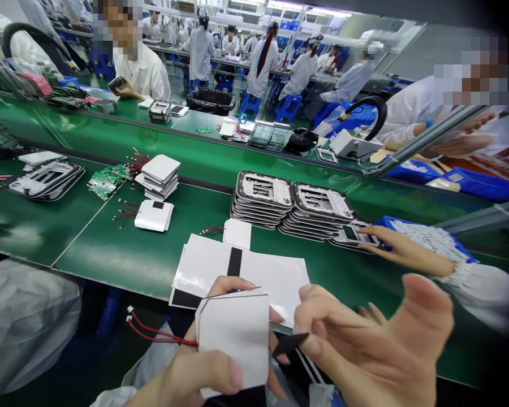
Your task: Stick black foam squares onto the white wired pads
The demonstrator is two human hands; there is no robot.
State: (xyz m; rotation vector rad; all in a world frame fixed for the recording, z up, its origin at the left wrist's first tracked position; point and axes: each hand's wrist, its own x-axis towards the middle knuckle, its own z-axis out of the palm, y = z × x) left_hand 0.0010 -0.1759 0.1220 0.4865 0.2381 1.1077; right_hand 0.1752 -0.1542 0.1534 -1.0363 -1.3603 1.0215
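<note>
Your left hand (189,373) clasps the white pad (234,339) (red wires (182,340) trailing leftward) at the near edge of the counter (110,254); your right hand (369,339) pinches a black strip (289,345) beside the pad.

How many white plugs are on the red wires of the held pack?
2: an upper plug and a lower plug, at the left ends of the red wires.
</note>
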